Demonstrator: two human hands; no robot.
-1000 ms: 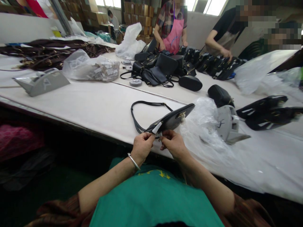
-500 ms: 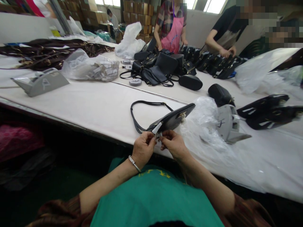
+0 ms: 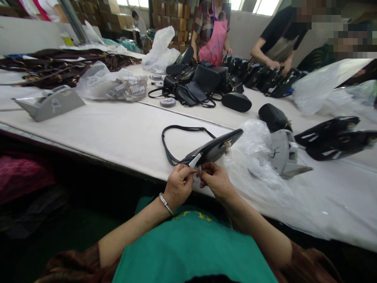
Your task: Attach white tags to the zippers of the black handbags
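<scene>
A flat black handbag (image 3: 215, 148) with a thin black strap (image 3: 176, 131) lies at the near edge of the white table (image 3: 118, 129). A small white tag (image 3: 194, 160) hangs at its near corner. My left hand (image 3: 177, 185), a metal bangle on its wrist, pinches the tag end with closed fingers. Close beside it, my right hand (image 3: 215, 180) pinches the same spot at the bag's corner. Both hands meet just below the bag.
Clear plastic bags (image 3: 259, 157) and a grey tape dispenser (image 3: 282, 153) lie right of the bag. Another dispenser (image 3: 50, 103) sits far left. A pile of black bags (image 3: 203, 84) fills the table's far side, where two people stand working. Brown straps (image 3: 64, 65) lie at back left.
My two hands have shifted slightly at the tag, fingers closing a little tighter together. The bag has stayed in place.
</scene>
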